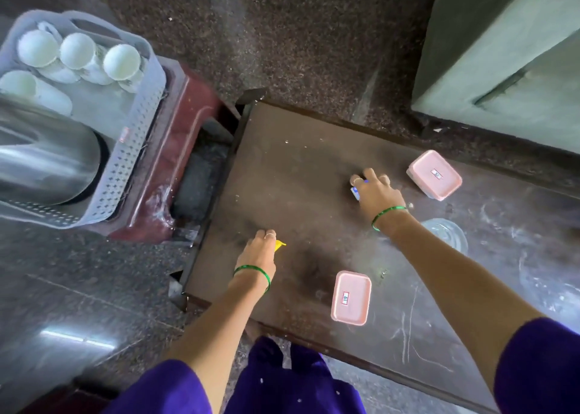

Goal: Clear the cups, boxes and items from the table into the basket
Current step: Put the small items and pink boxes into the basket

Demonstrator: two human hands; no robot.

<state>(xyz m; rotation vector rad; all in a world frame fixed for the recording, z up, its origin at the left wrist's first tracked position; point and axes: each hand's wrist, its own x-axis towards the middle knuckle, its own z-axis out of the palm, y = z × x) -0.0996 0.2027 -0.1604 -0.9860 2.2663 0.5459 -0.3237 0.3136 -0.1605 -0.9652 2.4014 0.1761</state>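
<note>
Your left hand reaches onto the near-left part of the dark table, its grip curled around a small yellow item that pokes out on the thumb side. Your right hand is further out, fingers bent down over a small blue and white item; it grasps or covers that item, and you can see only its left edge. Each wrist wears a green bangle.

2 pink boxes with labelled lids are on the table: the far pink box sits just right of your right hand, and the near pink box lies between your forearms close to the front edge. A clear glass stands beside your right forearm, partly hidden by it.

The grey basket sits to the left, apart from the table, on a dark red stool. Inside it are 4 white cups toward the far end and a steel jug lying at the near end.

Purple sleeves cover your upper arms, and the floor is speckled dark stone
</note>
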